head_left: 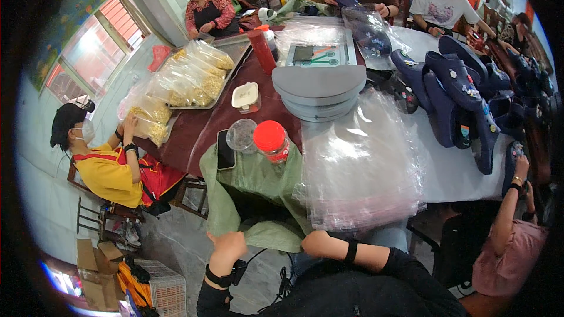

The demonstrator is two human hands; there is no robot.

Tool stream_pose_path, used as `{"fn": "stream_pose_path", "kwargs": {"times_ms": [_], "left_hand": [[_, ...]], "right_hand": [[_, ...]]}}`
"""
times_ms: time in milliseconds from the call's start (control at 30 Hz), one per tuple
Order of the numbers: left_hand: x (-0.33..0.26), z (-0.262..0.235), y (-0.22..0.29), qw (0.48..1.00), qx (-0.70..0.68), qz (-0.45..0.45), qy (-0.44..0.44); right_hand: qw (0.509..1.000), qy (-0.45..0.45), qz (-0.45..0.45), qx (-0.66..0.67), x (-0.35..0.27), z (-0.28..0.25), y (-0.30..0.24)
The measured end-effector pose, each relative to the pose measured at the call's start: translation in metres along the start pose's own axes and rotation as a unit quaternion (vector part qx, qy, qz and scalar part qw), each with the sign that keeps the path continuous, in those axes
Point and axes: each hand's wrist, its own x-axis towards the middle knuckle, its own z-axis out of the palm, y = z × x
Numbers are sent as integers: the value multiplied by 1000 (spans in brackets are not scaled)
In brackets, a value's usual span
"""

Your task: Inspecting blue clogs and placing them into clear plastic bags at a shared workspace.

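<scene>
A green woven sack (252, 173) drapes over the table's near edge, its mouth gaping toward me with a dark inside. My left hand (228, 248) is closed on the left side of the sack's near rim. At the right side of that rim my right hand (317, 244) is also closed, its fingertips mostly hidden. On the sack's upper part lie a black phone (225, 150), a clear round container (241, 135) and a red-lidded jar (271, 140). A stack of clear plastic bags (364, 170) lies just right of the sack.
Dark blue clogs (455, 85) pile up at the right. Grey curved pieces (319, 91) stand mid-table, beside a white-lidded tub (246, 97). Filled clear bags (194, 76) lie on a tray at the left. Several people work around the table; a wire crate (167, 293) stands on the floor.
</scene>
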Motion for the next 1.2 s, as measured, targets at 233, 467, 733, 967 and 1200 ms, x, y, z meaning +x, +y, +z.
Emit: {"fn": "stream_pose_path", "kwargs": {"times_ms": [233, 467, 733, 967, 1200], "left_hand": [[-1, -13, 40, 969, -60, 218, 102], [35, -31, 130, 885, -50, 277, 372], [87, -16, 235, 805, -109, 425, 399], [127, 30, 256, 815, -95, 409, 399], [134, 37, 258, 817, -79, 397, 412]], "right_hand": [[965, 188, -134, 121, -58, -43, -18], [840, 525, 94, 101, -116, -82, 50], [853, 413, 305, -97, -153, 2, 113], [870, 444, 207, 62, -180, 3, 131], [881, 401, 247, 48, -171, -8, 135]]}}
